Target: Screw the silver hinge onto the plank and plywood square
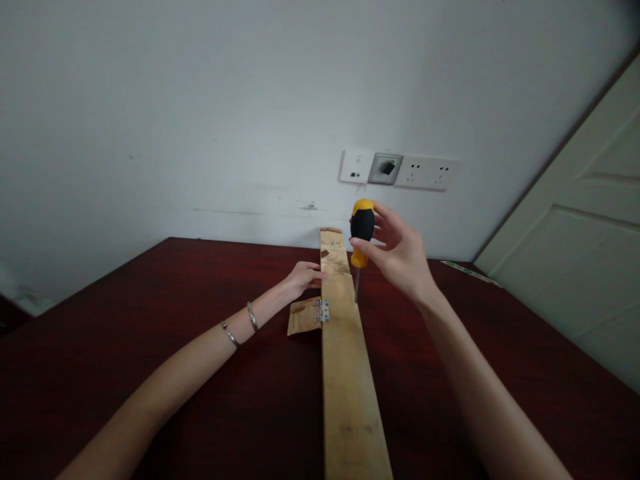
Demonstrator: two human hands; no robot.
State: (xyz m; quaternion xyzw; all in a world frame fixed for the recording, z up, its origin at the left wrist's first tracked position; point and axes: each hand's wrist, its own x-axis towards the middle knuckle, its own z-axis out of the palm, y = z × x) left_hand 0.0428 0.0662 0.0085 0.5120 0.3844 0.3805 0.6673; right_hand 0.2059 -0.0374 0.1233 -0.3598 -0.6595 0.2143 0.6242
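Screwdriver [362, 225]: upright, yellow-and-black handle uppermost, shaft beside the plank's [346, 360] right edge; whether the tip touches wood cannot be told.
Right hand [400, 257]: fingers pinching the handle from the right, thumb on the near side.
Left hand [301, 276]: fingers reaching against the plank's left edge, just beyond the hinge [323, 311]; whether they grip underneath cannot be told.
Plank: runs from the worktop's [245, 407] near side to its far edge, ending close to the wall [200, 100].
Hinge: one leaf on the plank's left margin, the other on a short wooden piece [303, 317] jutting towards the worktop's left edge; screw heads seem to show on both leaves.
Driving grip: any turning would probably go best with the shaft square to the screw head and the palm bearing down on the handle's end.
Steadying: the left fingers should press the plank firmly, clear of the tip's path.
In the way: the short piece lies near the left forearm and could be knocked; the wall limits room past the far edge.
Around: socket plates [427, 173] above the far edge, a patterned strip [470, 272] at the far right corner, a panelled door [585, 233] beyond.
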